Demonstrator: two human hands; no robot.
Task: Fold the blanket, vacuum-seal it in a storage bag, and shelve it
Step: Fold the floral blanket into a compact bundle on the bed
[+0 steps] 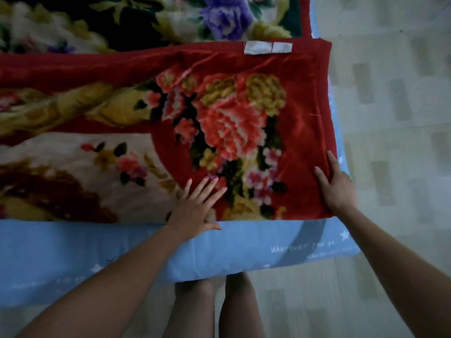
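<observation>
Smoothing the folded red floral blanket (219, 113) on the blue mattress (244, 242). Left hand (195, 206) lies flat near the front edge, fingers spread. Right hand (335, 186) rests at the right edge, visible fingers straight; whether the thumb is tucked under the layers, cannot tell. Advice: square the edges and press trapped air toward the open side before folding again. Blanket runs off frame to the left. White label (268, 48) unreadable. No storage bag in view.

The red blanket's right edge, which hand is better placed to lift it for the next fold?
Probably the right hand: it already rests on the blanket at that edge, while the left hand lies flat further in.
</observation>
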